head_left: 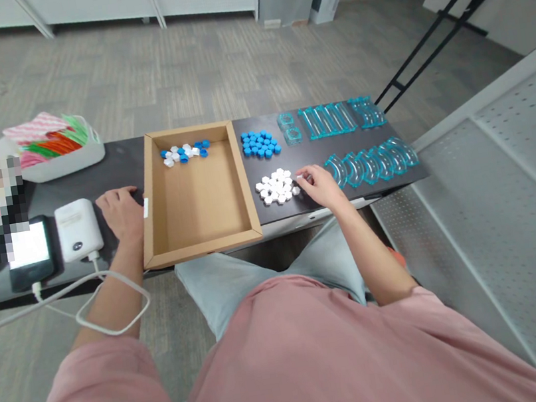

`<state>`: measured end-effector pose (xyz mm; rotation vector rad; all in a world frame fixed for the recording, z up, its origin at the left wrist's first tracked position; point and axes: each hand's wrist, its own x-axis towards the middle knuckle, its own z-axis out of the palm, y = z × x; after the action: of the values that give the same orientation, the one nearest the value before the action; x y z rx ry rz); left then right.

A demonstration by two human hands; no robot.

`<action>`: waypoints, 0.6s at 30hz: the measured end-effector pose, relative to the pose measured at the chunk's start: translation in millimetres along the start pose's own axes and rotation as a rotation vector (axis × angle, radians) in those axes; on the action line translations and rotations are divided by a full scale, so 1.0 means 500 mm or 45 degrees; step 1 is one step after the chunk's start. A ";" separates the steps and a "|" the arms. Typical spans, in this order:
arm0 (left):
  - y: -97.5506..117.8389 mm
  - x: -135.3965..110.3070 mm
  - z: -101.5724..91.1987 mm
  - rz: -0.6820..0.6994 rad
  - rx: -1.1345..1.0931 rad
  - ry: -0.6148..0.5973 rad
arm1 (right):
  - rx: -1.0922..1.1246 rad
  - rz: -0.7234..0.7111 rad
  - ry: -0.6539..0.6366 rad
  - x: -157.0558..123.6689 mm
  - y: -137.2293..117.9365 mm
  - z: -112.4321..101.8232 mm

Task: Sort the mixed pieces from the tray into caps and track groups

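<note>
My right hand [320, 184] rests on the black table [121, 162] at the right edge of a cluster of small white hexagonal pieces [276, 187]. Its fingertips pinch one white piece. My left hand [121, 209] lies on the table just left of a shallow cardboard tray [204, 247], fingers curled, nothing visible in it. A few white and blue pieces [184, 152] lie in the far corner of the tray. A group of blue hexagonal pieces [259, 144] sits beyond the white cluster.
Clear teal curved track pieces [373, 164] and straight ones [329, 119] lie to the right. A white power bank [78, 229], a phone [29, 253] and a cable [107, 305] sit to the left, with a white bin of coloured items [51, 149] behind.
</note>
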<state>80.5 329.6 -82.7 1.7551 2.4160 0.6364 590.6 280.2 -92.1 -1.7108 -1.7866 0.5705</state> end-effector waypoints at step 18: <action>0.000 0.000 0.002 0.001 -0.014 0.019 | 0.168 0.121 0.021 -0.001 0.009 -0.014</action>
<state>80.7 329.8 -83.4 1.7535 2.4165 0.6641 598.8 279.6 -90.2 -1.7111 -1.6256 0.6964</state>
